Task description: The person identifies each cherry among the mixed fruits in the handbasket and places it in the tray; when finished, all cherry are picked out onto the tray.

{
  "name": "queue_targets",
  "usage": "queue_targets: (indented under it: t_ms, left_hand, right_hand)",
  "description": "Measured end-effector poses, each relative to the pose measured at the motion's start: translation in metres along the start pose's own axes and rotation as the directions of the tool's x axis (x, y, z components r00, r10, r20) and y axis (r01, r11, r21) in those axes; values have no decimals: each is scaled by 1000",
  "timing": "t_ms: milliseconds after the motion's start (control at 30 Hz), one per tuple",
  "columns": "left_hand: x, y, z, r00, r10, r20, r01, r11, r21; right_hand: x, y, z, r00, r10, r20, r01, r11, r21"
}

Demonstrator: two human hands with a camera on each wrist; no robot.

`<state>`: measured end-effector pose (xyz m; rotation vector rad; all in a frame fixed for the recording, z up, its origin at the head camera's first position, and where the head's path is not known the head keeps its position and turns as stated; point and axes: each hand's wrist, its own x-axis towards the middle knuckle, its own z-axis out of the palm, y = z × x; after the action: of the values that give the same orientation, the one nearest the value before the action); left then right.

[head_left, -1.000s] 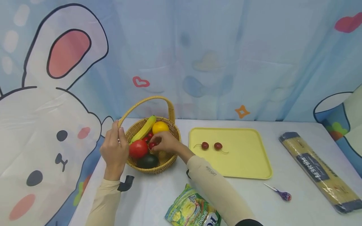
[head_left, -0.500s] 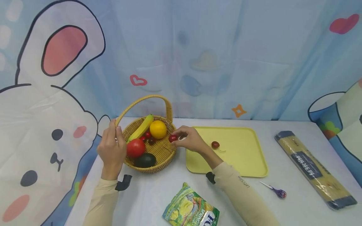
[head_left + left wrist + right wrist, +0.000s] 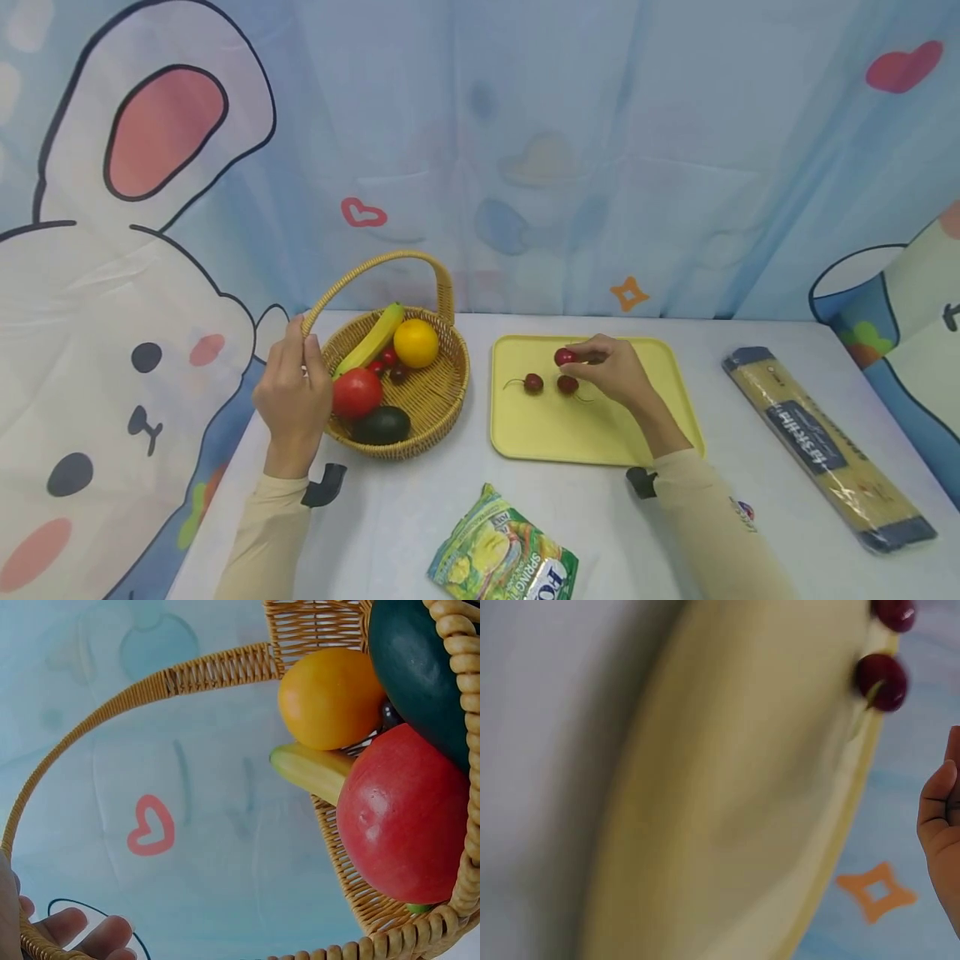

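Observation:
My left hand [image 3: 294,396] grips the handle [image 3: 375,262] of a wicker basket [image 3: 450,408] at its left side. Inside the basket lie a banana [image 3: 372,340], an orange [image 3: 416,343], a red round fruit [image 3: 357,393], a dark green avocado-like fruit [image 3: 381,425] and several cherries [image 3: 398,373]. Over the yellow tray [image 3: 517,433], my right hand [image 3: 618,372] pinches a cherry [image 3: 565,357] between thumb and fingers. Two more cherries with stems rest on the tray, one at the left [image 3: 533,383] and one just below the held cherry [image 3: 567,385].
A green vegetable bag [image 3: 502,554] lies at the front middle of the white table. To the right of the tray is a long noodle packet [image 3: 825,450]. A lollipop [image 3: 744,508] is mostly hidden by the right sleeve. Behind hangs a printed curtain [image 3: 675,167].
My right hand has lifted a cherry out of the basket and carried it right, over the tray. The left hand keeps its grip on the handle. The whole view shifted slightly.

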<state>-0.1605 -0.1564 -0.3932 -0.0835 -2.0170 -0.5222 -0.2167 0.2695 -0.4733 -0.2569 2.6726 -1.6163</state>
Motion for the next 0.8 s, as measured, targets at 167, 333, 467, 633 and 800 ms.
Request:
queue_targets:
  t_ms: [167,333,467,633,800]
  left_hand:
    - [0,1,1,1000,-7,-3,7,1000,8]
    - [0,1,0,1000,-12,-2,12,1000,8]
    - [1,1,0,1000,-11,0,11,1000,7]
    - [1,1,1,1000,-7,-13,7,1000,1]
    - [1,1,0,1000,-7,-18,7,1000,-3]
  right_hand:
    - [-11,31,-19,996,91,-23,-93,987,-132]
    - [-14,43,-24,994,107,-13,-108,976,-191]
    - [-12,43,-25,993,120,-14,-119,956,-268]
    - [-12,41,-26,987,163,8,-153,942,-300]
    - [-14,32,-25,992,128,5,-120,941,-318]
